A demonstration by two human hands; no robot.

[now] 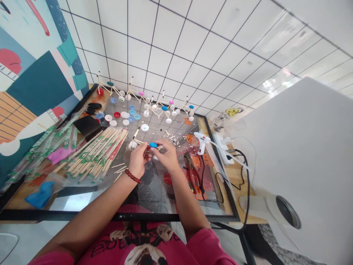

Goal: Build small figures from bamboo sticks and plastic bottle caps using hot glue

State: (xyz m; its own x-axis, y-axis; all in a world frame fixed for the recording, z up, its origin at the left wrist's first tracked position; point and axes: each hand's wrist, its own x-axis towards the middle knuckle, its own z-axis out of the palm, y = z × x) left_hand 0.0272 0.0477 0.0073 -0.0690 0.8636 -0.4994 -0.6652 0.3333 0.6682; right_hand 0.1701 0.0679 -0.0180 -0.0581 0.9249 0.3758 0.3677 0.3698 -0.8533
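Note:
A small model of wooden sticks with white cap wheels is between my hands above the glass tabletop. It looks like a little bicycle, and a blue bottle cap sits on top of it. My left hand is closed on the model's sticks beside the cap, a dark red bead bracelet at its wrist. From the other side, my right hand pinches at the blue cap with thumb and fingers. The fingers partly hide the sticks and the rear wheel. A loose white cap lies just beyond.
Several similar stick models stand along the tiled wall, near loose coloured caps. Bundled chopsticks lie left. On the right are a white glue gun, red-handled pliers, cables and a power strip. Wood scraps litter the glass.

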